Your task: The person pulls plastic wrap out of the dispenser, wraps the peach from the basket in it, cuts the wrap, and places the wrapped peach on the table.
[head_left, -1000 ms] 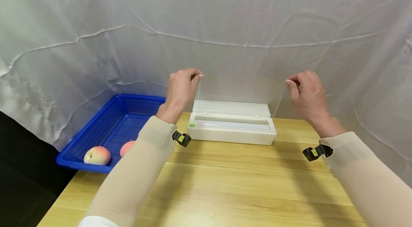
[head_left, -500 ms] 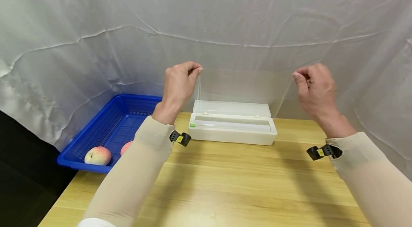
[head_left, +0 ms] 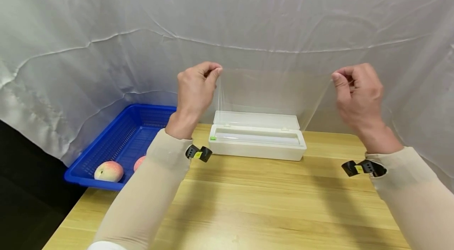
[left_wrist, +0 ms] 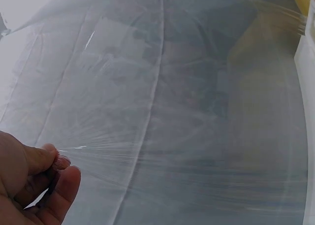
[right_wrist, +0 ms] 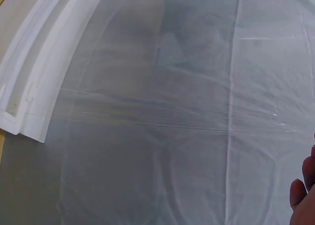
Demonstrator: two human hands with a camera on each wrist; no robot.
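Hanging in the air above the back edge of the tabletop (head_left: 269, 206): clear film (head_left: 276, 92), spread between left grip (head_left: 196, 90) and right grip (head_left: 361, 94) and running down toward the white box (head_left: 255, 151) near that same edge; on the box, a hinged lid (head_left: 256, 118) tipped back, and inside, a pale roll (head_left: 255, 138) lying lengthwise (exactly where film meets box, cannot tell); in the left grip, thumb against fingers on one upper corner, with creases fanning out from the pinch; in the right grip, likewise narrow, seemingly the opposite corner, pinched between thumb and finger; to be judged very light, thin and limp, slick when smooth yet apt to cling to itself and to skin; probably stretchy under a pull, easily puckered or torn by uneven tension; best taken by the outermost corners, thumb flat over fingertips, upper edge taut and level, middle untouched; across the left edge of the tabletop, jutting past it: blue basket (head_left: 81, 181) with two peaches (head_left: 108, 171) in view, one partly hidden behind the left sleeve (head_left: 145, 191); at the back, grey cloth (head_left: 248, 5), visible straight through the film.
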